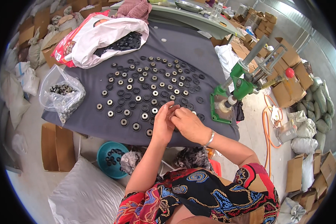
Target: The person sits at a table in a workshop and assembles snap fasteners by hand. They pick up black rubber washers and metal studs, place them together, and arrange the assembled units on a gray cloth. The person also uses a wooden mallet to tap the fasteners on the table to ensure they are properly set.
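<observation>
My left hand (162, 122) is cupped over the near part of the dark cloth-covered table (89, 128), its fingers curled. Against it, my right hand (191, 126), with a bracelet at the wrist, has its fingers bent and pressed to the left fingers. Whatever lies between them is hidden. Spread on the cloth around and beyond the hands are many black rings (119, 109), some with a silver metal piece (145, 116) seated in the middle. The nearest of these pieces lie just left of my left hand.
A green hand press (221, 108) with a red-knobbed lever stands at the table's right edge. At the left sit a clear bag (48, 91) of metal pieces and a white-and-red sack (87, 46) of black parts. Below is a teal basin (102, 158); an orange hose (265, 127) crosses the floor.
</observation>
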The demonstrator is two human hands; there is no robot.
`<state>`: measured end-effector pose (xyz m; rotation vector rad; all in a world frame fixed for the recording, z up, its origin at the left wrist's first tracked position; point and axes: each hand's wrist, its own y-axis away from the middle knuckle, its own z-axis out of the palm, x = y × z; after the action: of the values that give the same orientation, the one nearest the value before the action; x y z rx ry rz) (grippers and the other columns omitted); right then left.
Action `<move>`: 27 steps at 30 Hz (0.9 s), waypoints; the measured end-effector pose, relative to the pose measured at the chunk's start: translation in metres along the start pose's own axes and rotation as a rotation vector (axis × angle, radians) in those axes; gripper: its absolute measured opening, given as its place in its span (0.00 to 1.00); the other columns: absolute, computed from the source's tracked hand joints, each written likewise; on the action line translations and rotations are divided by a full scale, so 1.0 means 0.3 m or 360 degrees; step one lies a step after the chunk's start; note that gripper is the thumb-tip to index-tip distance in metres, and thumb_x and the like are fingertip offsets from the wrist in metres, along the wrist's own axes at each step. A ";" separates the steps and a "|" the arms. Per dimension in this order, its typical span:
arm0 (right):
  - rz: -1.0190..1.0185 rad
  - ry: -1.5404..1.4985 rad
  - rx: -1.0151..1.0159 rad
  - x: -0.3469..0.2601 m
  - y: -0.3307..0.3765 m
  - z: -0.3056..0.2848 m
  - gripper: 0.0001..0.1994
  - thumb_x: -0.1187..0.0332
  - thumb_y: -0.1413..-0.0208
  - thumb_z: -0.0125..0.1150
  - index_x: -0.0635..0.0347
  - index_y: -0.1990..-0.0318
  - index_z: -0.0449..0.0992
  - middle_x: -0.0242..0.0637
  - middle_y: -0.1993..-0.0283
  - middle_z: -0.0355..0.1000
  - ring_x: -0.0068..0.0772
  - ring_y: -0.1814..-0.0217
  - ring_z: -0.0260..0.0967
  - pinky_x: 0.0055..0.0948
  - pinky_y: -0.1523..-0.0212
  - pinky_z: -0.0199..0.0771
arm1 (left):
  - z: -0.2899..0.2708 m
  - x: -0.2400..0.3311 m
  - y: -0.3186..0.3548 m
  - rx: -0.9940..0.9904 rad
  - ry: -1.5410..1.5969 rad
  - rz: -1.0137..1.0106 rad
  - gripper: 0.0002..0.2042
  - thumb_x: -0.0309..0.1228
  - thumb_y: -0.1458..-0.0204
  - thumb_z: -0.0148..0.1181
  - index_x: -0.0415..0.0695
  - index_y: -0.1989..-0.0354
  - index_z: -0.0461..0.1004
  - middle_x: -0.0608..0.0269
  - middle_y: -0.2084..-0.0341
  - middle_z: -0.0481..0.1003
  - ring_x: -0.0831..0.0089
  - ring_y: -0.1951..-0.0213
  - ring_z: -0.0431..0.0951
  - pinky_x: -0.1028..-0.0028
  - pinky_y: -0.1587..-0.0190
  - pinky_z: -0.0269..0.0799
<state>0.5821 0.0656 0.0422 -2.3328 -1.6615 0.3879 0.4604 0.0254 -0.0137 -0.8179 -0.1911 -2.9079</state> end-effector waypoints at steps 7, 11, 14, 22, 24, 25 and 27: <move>0.0138 -0.0136 0.0154 0.039 -0.008 -0.016 0.08 0.76 0.56 0.60 0.61 0.66 0.72 0.38 0.67 0.68 0.42 0.63 0.68 0.37 0.64 0.70 | 0.027 0.020 0.017 -0.0094 0.0087 0.0071 0.15 0.34 0.38 0.45 0.37 0.49 0.68 0.53 0.56 0.73 0.69 0.57 0.75 0.70 0.61 0.73; 0.0453 -0.0624 0.0312 0.045 -0.020 -0.041 0.06 0.76 0.51 0.59 0.62 0.64 0.74 0.39 0.70 0.69 0.42 0.70 0.68 0.34 0.69 0.70 | 0.007 0.022 0.019 -0.0083 -0.0290 0.0078 0.11 0.31 0.39 0.48 0.36 0.57 0.71 0.58 0.67 0.76 0.72 0.69 0.79 0.76 0.71 0.74; 0.0570 -0.0795 0.0322 0.048 -0.013 -0.040 0.06 0.76 0.50 0.59 0.62 0.63 0.75 0.39 0.71 0.69 0.41 0.71 0.68 0.32 0.70 0.69 | 0.002 0.016 0.015 -0.0082 -0.0504 0.0101 0.09 0.30 0.40 0.50 0.36 0.61 0.72 0.61 0.74 0.76 0.73 0.76 0.78 0.78 0.77 0.74; 0.0255 -0.0101 0.0375 0.024 0.004 -0.028 0.14 0.75 0.59 0.63 0.60 0.60 0.75 0.38 0.66 0.68 0.41 0.63 0.68 0.35 0.66 0.71 | 0.009 -0.013 0.001 0.0093 -0.0443 0.0178 0.08 0.27 0.40 0.52 0.36 0.67 0.74 0.62 0.75 0.76 0.78 0.78 0.77 0.79 0.77 0.74; 0.0262 -0.0072 0.0410 0.020 0.005 -0.027 0.14 0.75 0.60 0.63 0.60 0.61 0.75 0.39 0.66 0.68 0.42 0.63 0.68 0.36 0.65 0.71 | 0.003 -0.015 -0.001 0.0076 -0.0472 0.0166 0.07 0.27 0.41 0.52 0.35 0.65 0.74 0.61 0.74 0.76 0.75 0.76 0.78 0.77 0.76 0.76; 0.0267 -0.0057 0.0427 0.020 0.006 -0.026 0.14 0.75 0.60 0.63 0.61 0.62 0.74 0.40 0.66 0.68 0.42 0.64 0.68 0.36 0.65 0.71 | 0.001 -0.015 -0.003 0.0068 -0.0486 0.0159 0.07 0.27 0.41 0.53 0.35 0.64 0.74 0.60 0.74 0.76 0.74 0.76 0.78 0.75 0.75 0.76; 0.0311 -0.0129 0.0399 0.045 0.013 -0.032 0.13 0.74 0.59 0.62 0.61 0.62 0.74 0.40 0.66 0.66 0.42 0.63 0.68 0.37 0.64 0.71 | 0.003 -0.019 -0.003 0.0048 -0.0464 0.0153 0.07 0.27 0.41 0.52 0.35 0.63 0.73 0.58 0.74 0.77 0.72 0.75 0.78 0.75 0.75 0.76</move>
<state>0.5932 0.0765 0.0487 -2.3202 -1.3314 0.6956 0.4655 0.0268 -0.0161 -1.2076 -0.2138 -2.6791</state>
